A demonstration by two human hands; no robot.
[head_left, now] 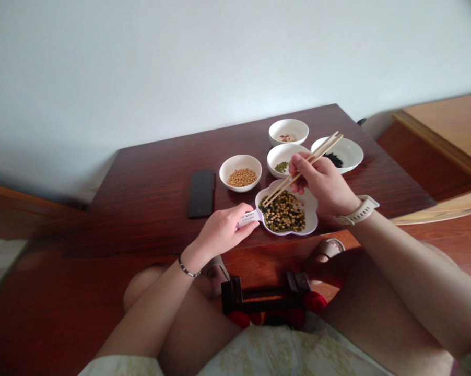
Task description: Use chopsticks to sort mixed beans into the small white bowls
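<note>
The dish (309, 201), a white flower-shaped one filled with mixed dark, green and yellow beans, was set at the near edge of the tabletop (153, 209). A label (246, 218) with small printed writing was fixed to its handle, but the writing was too small and blurred to be read. The handle was pinched by the left hand (222, 230), whose fingers were curled closed around it so that part of the label was covered. A thin bracelet was worn on that wrist.

Chopsticks (304, 167) were held in the right hand (324, 185), the fingers closed on them near their middle, and their tips were lowered into the beans at the left part of the dish. A pale watch (358, 210) was worn on the right wrist.

Behind the dish, four white bowls were placed: one with yellow beans (240, 177), one with a few green beans (284, 159), partly hidden by the right hand, one with pale bits (288, 131) that were hard to make out, and a shallow one with black beans (339, 154). A black phone (200, 193) was laid face down left of the bowls; no brand could be made out on it. The legs were cut off by the lower edge.
</note>
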